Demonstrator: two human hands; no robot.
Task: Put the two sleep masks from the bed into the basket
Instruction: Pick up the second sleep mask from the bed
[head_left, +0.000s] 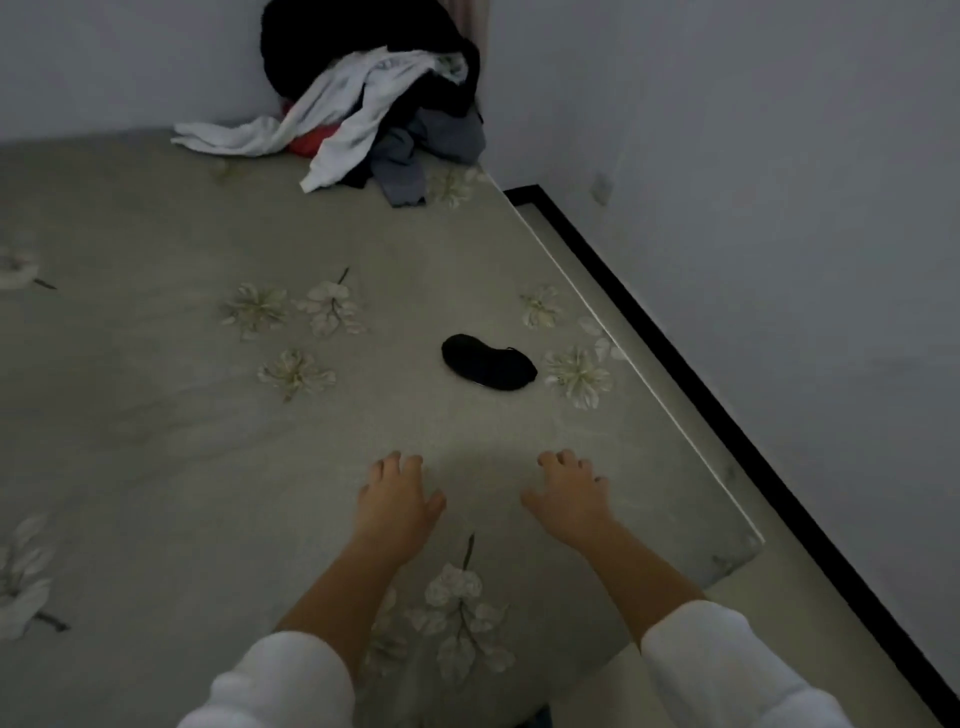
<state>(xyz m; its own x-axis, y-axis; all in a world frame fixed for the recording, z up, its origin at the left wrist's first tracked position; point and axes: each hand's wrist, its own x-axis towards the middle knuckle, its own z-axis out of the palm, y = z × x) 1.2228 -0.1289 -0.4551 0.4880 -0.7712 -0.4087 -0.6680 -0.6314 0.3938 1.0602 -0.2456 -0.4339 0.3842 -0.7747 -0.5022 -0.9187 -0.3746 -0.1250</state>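
One black sleep mask (488, 362) lies flat on the bed (156, 415), which has a grey-green sheet printed with pale flowers; the mask is close to the bed's right edge. My left hand (399, 496) and my right hand (570, 491) hover over the sheet nearer to me than the mask, palms down, fingers spread, holding nothing. Both hands are well short of the mask. White sleeves cover my forearms. I see no second mask and no basket in this view.
A pile of clothes (374, 104), white, black, grey and red, fills the far corner of the bed against the wall. A strip of floor with a black skirting line (727, 415) runs along the bed's right side beneath a pale wall.
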